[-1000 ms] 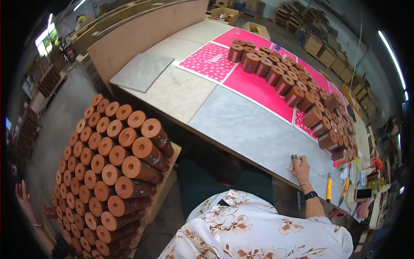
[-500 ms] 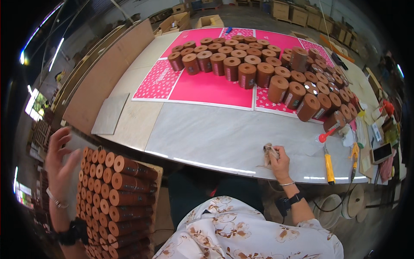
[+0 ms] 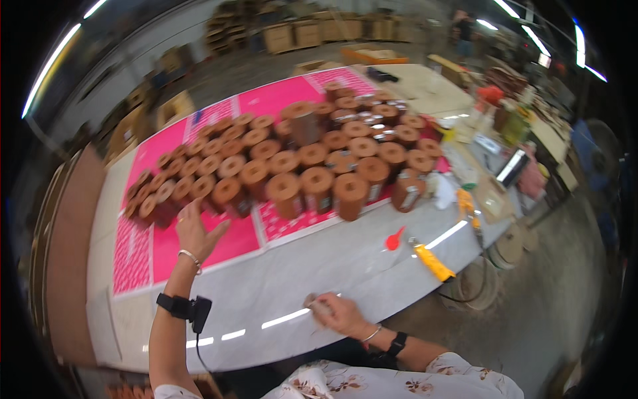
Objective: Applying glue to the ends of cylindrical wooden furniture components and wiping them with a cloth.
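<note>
My left hand (image 3: 197, 233) reaches over the pink printed sheet (image 3: 199, 249), thumb spread from the fingers. Its fingertips come up to the front row of brown hollow cylinders (image 3: 229, 193); whether they touch one is unclear. The cylinders stand upright, packed close, each with a round hole in its top. One greyish-brown cylinder (image 3: 306, 126) rises above the others. Near the front edge of the pale grey tabletop (image 3: 266, 292), my right hand (image 3: 342, 316) is closed on a crumpled beige rag (image 3: 319, 309), blurred by motion.
A red spoon-like scoop (image 3: 394, 239) and a yellow-handled tool (image 3: 433, 263) lie right of my right hand. Further right are a yellow corded tool (image 3: 467, 206), a phone-like dark device (image 3: 512, 166) and a green bottle (image 3: 515, 128). More cylinders (image 3: 126, 391) are stacked at lower left.
My view has swung right. My left hand has moved from beside the lower-left stack to the cylinders on the table. My right hand still holds the rag near the table's front edge.
</note>
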Motion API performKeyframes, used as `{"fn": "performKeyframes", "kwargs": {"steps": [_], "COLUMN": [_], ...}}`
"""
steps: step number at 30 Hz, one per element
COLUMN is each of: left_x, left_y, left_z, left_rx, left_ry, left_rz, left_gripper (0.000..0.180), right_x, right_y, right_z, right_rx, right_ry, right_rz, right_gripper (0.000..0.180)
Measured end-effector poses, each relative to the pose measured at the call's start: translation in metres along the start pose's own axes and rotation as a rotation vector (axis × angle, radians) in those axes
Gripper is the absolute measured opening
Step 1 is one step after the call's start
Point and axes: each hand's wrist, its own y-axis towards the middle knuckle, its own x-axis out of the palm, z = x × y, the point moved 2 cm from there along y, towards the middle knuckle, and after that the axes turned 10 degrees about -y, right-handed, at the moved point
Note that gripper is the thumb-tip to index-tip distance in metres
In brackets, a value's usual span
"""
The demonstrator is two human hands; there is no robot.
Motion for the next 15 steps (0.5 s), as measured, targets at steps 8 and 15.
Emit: {"fn": "performKeyframes", "kwargs": {"steps": [8, 15], "left_x": [0.074, 0.073], "left_y": [0.066, 0.069], "left_z": [0.008, 0.002], "left_rx": [-0.203, -0.218], "left_ry": [0.214, 0.184], "left_rz": [-0.149, -0.182], "left_gripper": [0.09, 0.091], "right_x": [-0.005, 0.0], "right_y": [0.003, 0.005], "right_z": [0.001, 0.004], "right_rx": [0.052, 0.001], "right_ry": [0.014, -0.024], "right_rz": [-0.028, 0.04], "right_gripper": [0.031, 0.033]}}
